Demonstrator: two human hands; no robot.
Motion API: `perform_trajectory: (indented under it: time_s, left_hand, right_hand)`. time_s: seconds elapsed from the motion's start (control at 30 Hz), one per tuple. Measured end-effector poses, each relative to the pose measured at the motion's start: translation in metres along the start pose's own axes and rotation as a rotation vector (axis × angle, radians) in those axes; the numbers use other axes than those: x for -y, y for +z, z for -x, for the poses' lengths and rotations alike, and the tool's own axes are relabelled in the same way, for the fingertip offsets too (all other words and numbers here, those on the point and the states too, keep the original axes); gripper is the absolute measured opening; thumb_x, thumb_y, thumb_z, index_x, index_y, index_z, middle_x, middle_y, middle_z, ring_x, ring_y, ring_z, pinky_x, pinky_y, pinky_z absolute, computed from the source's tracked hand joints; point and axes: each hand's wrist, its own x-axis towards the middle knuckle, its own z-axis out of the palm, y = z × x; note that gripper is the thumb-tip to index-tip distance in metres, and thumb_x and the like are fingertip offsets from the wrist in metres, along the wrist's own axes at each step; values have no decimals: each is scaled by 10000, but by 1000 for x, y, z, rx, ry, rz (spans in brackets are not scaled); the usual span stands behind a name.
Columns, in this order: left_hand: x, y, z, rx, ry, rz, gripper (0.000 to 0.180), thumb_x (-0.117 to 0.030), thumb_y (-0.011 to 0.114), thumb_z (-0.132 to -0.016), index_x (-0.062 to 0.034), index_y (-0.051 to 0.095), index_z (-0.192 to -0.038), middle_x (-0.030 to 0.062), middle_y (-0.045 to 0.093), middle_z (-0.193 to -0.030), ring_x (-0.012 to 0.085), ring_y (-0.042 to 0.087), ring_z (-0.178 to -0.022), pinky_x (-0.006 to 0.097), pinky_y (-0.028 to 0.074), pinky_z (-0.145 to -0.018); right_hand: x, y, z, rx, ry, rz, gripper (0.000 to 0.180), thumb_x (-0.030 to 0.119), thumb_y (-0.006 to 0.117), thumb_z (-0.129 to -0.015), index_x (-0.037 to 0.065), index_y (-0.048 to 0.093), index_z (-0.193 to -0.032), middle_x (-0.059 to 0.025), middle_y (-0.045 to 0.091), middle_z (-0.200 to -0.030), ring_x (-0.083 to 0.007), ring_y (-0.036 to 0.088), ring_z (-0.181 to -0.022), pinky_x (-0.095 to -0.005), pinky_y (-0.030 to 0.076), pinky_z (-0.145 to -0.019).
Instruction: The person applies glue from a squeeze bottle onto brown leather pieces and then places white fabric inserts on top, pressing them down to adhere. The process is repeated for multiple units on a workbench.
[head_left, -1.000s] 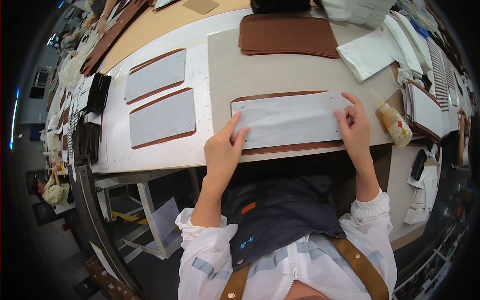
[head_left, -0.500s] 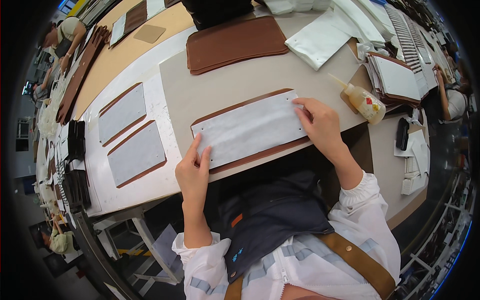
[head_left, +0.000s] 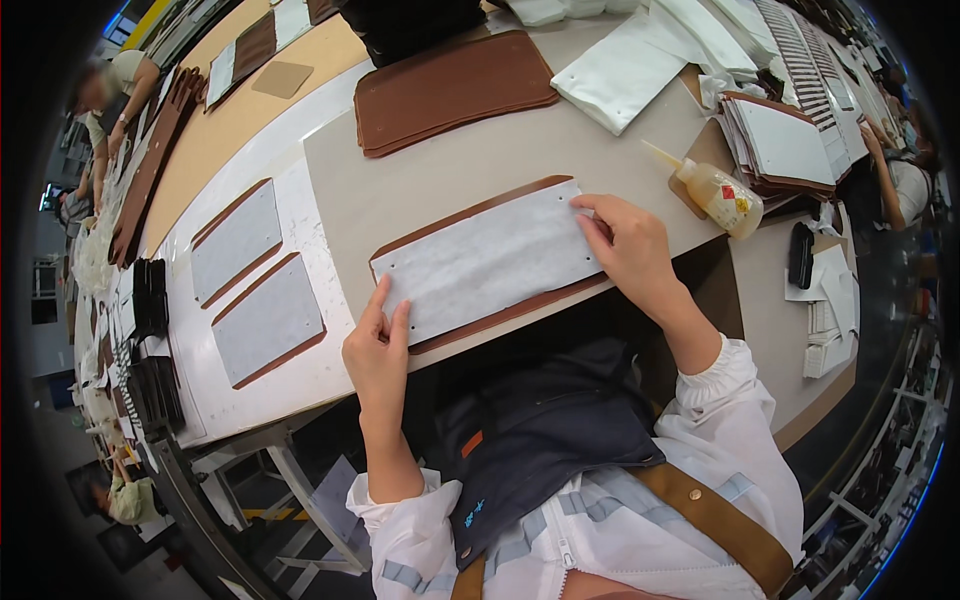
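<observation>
A white lining sheet [head_left: 485, 262] with small holes near its corners lies over a brown leather panel [head_left: 470, 217] at the table's front edge. Brown strips show along its far and near sides. My left hand [head_left: 378, 335] holds the sheet's left end, index finger and thumb at the edge and the other fingers curled. At the right end, my right hand [head_left: 628, 245] has its thumb and bent index finger on the sheet's edge. The sheet looks slightly rippled across the middle. What lies under the fingertips is hidden.
Two smaller lined brown pieces [head_left: 237, 243] lie to the left. Behind is a stack of brown panels [head_left: 455, 92], with white sheets [head_left: 625, 75] beside it. A nozzle bottle [head_left: 725, 200] and a lined-panel pile [head_left: 785, 145] stand right. Another person [head_left: 120, 90] works at far left.
The whole view has shifted a little, so the table and things sit slightly further left. Both hands stay at the two ends of the white lining sheet.
</observation>
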Motion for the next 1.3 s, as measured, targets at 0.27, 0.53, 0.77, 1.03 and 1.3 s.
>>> perform_trajectory:
  time_s: [0.27,0.53,0.77,1.03,1.3]
  left_hand:
    - [-2,0,0,2,0,-25,389,-161,706,-938,-67,670,-1313,-21,322,-600,73,317,-550,268,291,-510]
    - [-5,-5,0,38,30,-102,417,-160,723,-924,-115,664,-1335,-29,325,-601,75,318,-562,261,296,-526]
    - [-1,-15,-4,19,104,-161,432,-138,759,-877,-129,690,-1303,-6,402,-670,98,375,-613,259,349,-575]
    - [0,-19,-4,-95,156,-69,356,-76,710,-889,-61,693,-1245,52,564,-884,165,520,-797,300,452,-766]
    - [-61,44,23,237,703,-180,595,-213,722,-891,-54,524,-1430,139,488,-1502,363,407,-1422,489,340,-1124]
  right_hand:
    - [0,-1,-1,5,-7,30,151,70,664,-877,35,702,-1019,-121,720,-907,-277,691,-736,-376,536,-672]
    - [-3,-3,-1,15,-60,77,215,71,693,-853,49,690,-1068,-112,645,-870,-293,638,-763,-393,510,-681]
    - [-6,-8,-6,61,-91,113,303,92,719,-842,78,698,-1144,-109,570,-877,-297,591,-836,-404,497,-725]
    - [-16,-14,-1,-7,-120,-3,276,29,689,-840,56,701,-1115,-107,602,-947,-301,585,-925,-392,476,-818]
    - [-5,-24,34,7,-267,18,262,-4,678,-830,63,706,-1082,-79,652,-1113,-278,587,-1067,-426,410,-954]
